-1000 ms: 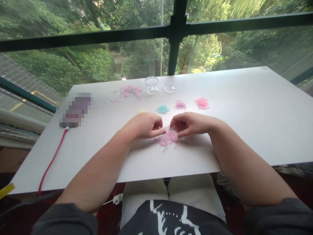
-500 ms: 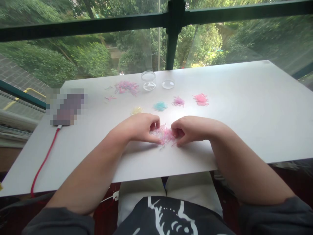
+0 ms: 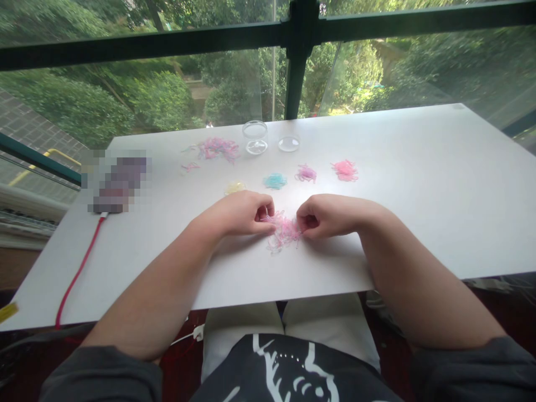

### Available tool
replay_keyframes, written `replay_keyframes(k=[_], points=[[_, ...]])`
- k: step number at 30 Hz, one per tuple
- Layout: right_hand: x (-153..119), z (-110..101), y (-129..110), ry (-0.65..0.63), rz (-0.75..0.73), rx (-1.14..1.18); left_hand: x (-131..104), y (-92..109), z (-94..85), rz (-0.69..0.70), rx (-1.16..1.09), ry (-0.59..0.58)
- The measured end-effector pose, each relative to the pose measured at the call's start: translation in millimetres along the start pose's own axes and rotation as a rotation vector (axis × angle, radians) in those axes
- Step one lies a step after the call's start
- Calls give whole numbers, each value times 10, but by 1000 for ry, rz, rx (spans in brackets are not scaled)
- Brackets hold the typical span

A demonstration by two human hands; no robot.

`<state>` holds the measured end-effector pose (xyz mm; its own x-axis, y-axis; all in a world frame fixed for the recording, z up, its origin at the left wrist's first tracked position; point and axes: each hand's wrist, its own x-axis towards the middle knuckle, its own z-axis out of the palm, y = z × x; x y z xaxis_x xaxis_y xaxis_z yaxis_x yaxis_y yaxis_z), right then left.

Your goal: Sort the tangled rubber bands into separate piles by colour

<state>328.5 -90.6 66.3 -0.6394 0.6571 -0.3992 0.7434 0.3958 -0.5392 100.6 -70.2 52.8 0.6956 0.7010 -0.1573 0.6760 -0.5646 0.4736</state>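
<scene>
A loose pile of small pink and clear rubber bands (image 3: 283,231) lies on the white table between my two hands. My left hand (image 3: 253,215) curves around the pile's left side, thumb and fingers apart, fingertips touching the bands. At the right edge, my right hand (image 3: 320,216) has thumb and fingertips drawn together in a pinch; what is between them is too small to make out. Beyond my hands sit sorted heaps: yellow bands (image 3: 235,188), turquoise bands (image 3: 274,180), purple bands (image 3: 306,172) and pink bands (image 3: 345,170).
Farther back lies a larger mixed heap of bands (image 3: 218,148). A clear round container (image 3: 255,137) and a clear shallow lid or dish (image 3: 288,143) stand near the window. At left, a blurred-out phone (image 3: 119,184) has a red cable (image 3: 81,268) running off the table (image 3: 419,223).
My right hand has lifted slightly and its thumb has closed toward the fingers. My left thumb has shifted up a little, leaving more of the pile's near side exposed.
</scene>
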Motion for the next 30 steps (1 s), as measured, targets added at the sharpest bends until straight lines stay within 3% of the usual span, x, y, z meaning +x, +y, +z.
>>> replay_keyframes(k=[10, 19, 24, 30], points=[[-9, -91, 129, -16, -81, 328, 21, 38, 36, 93, 67, 54], [163, 39, 199, 196, -174, 531, 41, 22, 115, 292, 36, 289], [217, 78, 181, 246, -188, 569, 56, 6, 145, 260, 3, 379], [225, 84, 160, 255, -187, 571, 66, 32, 156, 226, -20, 402]])
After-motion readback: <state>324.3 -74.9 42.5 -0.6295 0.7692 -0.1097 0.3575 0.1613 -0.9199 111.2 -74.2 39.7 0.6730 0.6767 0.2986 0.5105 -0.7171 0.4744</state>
